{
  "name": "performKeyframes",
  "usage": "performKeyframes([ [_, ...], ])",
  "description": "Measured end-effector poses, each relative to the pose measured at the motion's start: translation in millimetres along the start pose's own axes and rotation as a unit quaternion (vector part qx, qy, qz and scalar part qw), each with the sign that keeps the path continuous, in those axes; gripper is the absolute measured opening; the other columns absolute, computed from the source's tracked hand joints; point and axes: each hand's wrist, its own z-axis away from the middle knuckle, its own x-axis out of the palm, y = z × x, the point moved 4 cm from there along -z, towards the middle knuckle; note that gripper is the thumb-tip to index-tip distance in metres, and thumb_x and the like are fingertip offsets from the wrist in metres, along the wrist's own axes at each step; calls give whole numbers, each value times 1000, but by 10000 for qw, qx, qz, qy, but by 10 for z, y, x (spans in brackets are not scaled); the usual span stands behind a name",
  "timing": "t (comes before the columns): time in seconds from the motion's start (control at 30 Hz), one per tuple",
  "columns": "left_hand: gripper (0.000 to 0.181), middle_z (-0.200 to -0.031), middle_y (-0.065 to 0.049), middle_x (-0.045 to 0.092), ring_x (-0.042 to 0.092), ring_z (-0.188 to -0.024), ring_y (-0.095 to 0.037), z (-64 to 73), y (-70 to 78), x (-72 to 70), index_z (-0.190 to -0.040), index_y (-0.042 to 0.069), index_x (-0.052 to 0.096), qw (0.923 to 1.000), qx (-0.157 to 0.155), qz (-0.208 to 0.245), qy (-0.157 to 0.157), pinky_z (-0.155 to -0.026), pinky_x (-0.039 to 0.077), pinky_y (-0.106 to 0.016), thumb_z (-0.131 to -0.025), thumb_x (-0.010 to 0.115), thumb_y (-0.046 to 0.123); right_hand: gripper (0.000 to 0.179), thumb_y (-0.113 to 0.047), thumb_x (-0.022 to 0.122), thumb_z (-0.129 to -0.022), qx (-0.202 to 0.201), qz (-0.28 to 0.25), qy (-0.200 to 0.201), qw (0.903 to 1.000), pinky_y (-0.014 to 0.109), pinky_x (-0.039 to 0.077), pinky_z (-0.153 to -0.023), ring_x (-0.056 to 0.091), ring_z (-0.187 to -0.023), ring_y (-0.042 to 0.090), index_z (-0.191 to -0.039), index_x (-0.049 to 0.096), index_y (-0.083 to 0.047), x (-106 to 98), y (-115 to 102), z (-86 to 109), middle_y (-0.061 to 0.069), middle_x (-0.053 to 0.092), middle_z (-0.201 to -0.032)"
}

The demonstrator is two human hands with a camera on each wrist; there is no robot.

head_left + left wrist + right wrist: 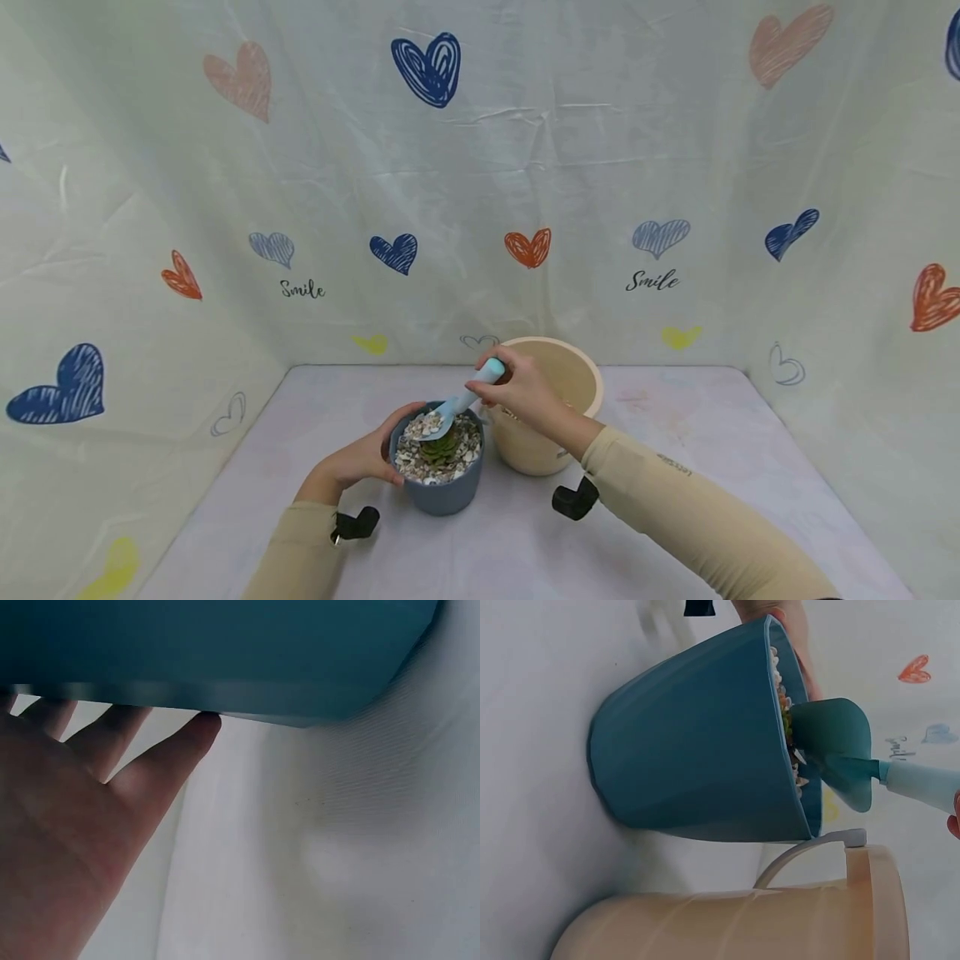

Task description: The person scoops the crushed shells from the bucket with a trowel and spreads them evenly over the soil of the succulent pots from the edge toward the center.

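A blue-grey flower pot (444, 498) stands on the table, filled with small pale stones (431, 477) around a green succulent (439, 450). My left hand (367, 454) holds the pot from the left, thumb at the front and fingers around the far side. In the left wrist view, spread fingers (161, 765) reach the pot's wall (225, 652). My right hand (528, 396) grips a light blue trowel (471, 397) by its handle. The trowel's blade tilts down over the pot's opening with pale stones on it. In the right wrist view, the blade (840, 739) overlaps the pot's rim.
A beige bucket (536, 454) stands just right of the pot, partly behind my right forearm. Its grey handle (802, 855) arches close to the pot in the right wrist view. A printed curtain (480, 175) with hearts closes off the back and sides of the table (517, 550).
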Motion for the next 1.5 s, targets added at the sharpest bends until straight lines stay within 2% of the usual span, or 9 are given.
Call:
performKeyframes([
  [0.2, 111, -156, -16, 16, 18, -139, -38, 6, 21, 6, -156, 20, 17, 9999, -71, 80, 84, -105, 27, -48, -71, 89, 28, 22, -12, 76, -86, -124, 106, 1, 9999, 39, 56, -58, 66, -64, 21, -100, 63, -3, -19, -18, -7, 6, 66, -82],
  [0.4, 110, -156, -15, 17, 19, -139, -37, 7, -5, 10, -156, 19, 18, 9994, -46, 55, 326, -106, 24, -51, -71, 88, 22, 20, -12, 76, -86, -213, 202, 18, 9996, 34, 55, -56, 65, -63, 19, -99, 63, -3, -29, -52, -24, 5, 66, -81],
  [0.57, 109, -158, -16, 13, 12, -141, -39, 26, -14, 37, -156, 19, 18, 9982, -146, 24, 584, -108, 16, -61, -71, 86, 19, 19, -10, 76, -85, -230, 209, 54, 9995, 34, 56, -57, 65, -63, 19, -98, 64, -5, -39, -68, -38, 5, 66, -82],
  [0.73, 110, -158, -17, 11, 9, -142, -41, 42, -6, 76, -156, 18, 16, 9959, -252, 8, 867, -107, 13, -66, -72, 86, 21, 18, -11, 76, -85, -189, 190, 19, 9996, 35, 56, -57, 66, -64, 19, -98, 64, -8, -48, -83, -48, 6, 66, -85],
  [0.93, 111, -159, -17, 10, 7, -143, -40, 45, 0, 133, -156, 16, 14, 9931, -304, 119, 1129, -109, 10, -64, -71, 86, 17, 18, -13, 77, -85, -217, 220, -11, 9995, 36, 56, -58, 66, -64, 19, -96, 64, -8, -54, -118, -60, 6, 65, -84],
  [1.03, 111, -159, -17, 10, 7, -143, -39, 48, -3, 162, -156, 18, 15, 9916, -335, 176, 1237, -109, 9, -63, -71, 86, 16, 18, -13, 77, -85, -235, 256, -49, 9994, 37, 56, -58, 65, -64, 19, -97, 64, -8, -49, -140, -59, 6, 64, -83],
  [1.17, 111, -158, -18, 9, 7, -143, -41, 58, -11, 205, -156, 18, 14, 9890, -389, 191, 1413, -109, 9, -64, -71, 86, 17, 18, -14, 77, -85, -214, 273, -90, 9994, 40, 56, -58, 66, -64, 22, -97, 64, -8, -37, -145, -57, 6, 64, -83],
  [1.4, 111, -160, -16, 8, 5, -144, -42, 103, -14, 293, -156, 21, 16, 9824, -540, 255, 1768, -108, 10, -67, -71, 87, 21, 19, -16, 76, -86, -263, 294, -120, 9991, 42, 54, -55, 66, -69, 38, -99, 63, -9, -14, -117, -52, 5, 64, -83],
  [1.5, 112, -160, -17, 6, 5, -144, -43, 128, -4, 325, -156, 20, 13, 9798, -550, 231, 1910, -107, 11, -68, -72, 87, 20, 18, -17, 76, -86, -327, 379, -117, 9987, 40, 54, -54, 67, -69, 35, -98, 63, -10, -5, -124, -53, 5, 64, -84],
])
